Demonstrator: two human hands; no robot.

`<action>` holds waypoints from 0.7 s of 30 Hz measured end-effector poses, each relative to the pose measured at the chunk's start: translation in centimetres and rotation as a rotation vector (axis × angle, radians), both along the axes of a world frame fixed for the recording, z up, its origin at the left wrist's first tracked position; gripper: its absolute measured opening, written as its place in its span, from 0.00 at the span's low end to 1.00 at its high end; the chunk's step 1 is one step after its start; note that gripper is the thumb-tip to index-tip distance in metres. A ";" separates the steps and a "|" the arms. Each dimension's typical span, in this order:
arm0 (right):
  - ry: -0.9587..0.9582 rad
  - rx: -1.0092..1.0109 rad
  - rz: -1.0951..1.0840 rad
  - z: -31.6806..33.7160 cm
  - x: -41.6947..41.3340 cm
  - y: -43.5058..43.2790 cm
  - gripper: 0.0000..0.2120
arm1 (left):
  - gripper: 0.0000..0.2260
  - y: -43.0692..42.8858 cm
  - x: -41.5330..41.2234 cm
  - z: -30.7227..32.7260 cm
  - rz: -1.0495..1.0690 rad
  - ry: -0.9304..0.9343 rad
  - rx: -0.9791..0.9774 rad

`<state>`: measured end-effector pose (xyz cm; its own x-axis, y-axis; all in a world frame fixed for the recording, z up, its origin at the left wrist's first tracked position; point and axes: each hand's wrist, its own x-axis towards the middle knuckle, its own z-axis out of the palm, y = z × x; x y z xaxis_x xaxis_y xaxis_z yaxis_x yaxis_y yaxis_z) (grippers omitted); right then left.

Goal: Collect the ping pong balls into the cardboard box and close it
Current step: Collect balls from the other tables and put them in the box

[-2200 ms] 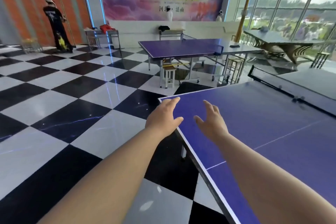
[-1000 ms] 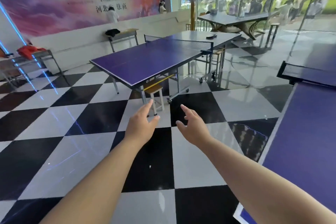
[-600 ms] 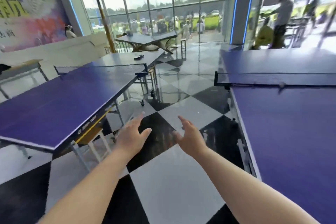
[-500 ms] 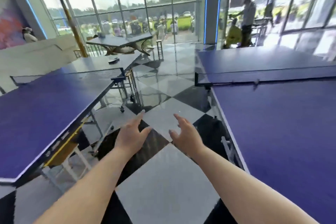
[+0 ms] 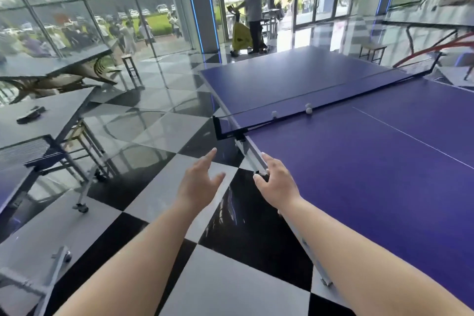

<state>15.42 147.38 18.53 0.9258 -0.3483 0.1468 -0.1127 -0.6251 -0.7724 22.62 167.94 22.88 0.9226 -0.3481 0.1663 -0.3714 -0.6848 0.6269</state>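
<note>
No cardboard box is seen. Three ping pong balls are counted against the net on the purple bench, one partly blurred behind the mesh. The left hand and right hand are held open and empty, well short of the balls, above the checkered floor

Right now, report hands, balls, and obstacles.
Both hands empty: left hand open, right hand open. Three balls by the net. No box in view.
</note>
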 end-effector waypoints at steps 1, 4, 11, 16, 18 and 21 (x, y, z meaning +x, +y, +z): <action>0.005 -0.003 -0.015 -0.1 2.1 -0.7 0.30 | 0.30 -0.7 2.7 -0.1 -0.020 0.004 -0.004; 0.024 -0.016 -0.068 -1.0 9.3 -3.1 0.31 | 0.30 -3.5 11.6 -0.7 -0.064 0.015 -0.008; 0.074 0.011 -0.306 -3.0 24.5 -11.2 0.30 | 0.29 -13.6 32.6 -1.6 -0.264 0.000 0.016; 0.146 0.005 -0.491 -2.9 31.5 -19.2 0.30 | 0.28 -24.9 45.2 -1.0 -0.369 -0.015 0.036; 0.174 0.009 -0.552 -3.3 33.7 -22.3 0.30 | 0.28 -29.3 48.1 -1.4 -0.424 -0.013 0.024; 0.209 0.008 -0.608 -4.5 37.8 -27.8 0.30 | 0.27 -35.5 52.4 -3.1 -0.516 -0.015 0.036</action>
<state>53.25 119.59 13.99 0.5712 -0.8206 -0.0198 -0.5940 -0.3966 -0.6999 75.03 132.49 19.82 0.6265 -0.7632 0.1578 -0.6756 -0.4309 0.5982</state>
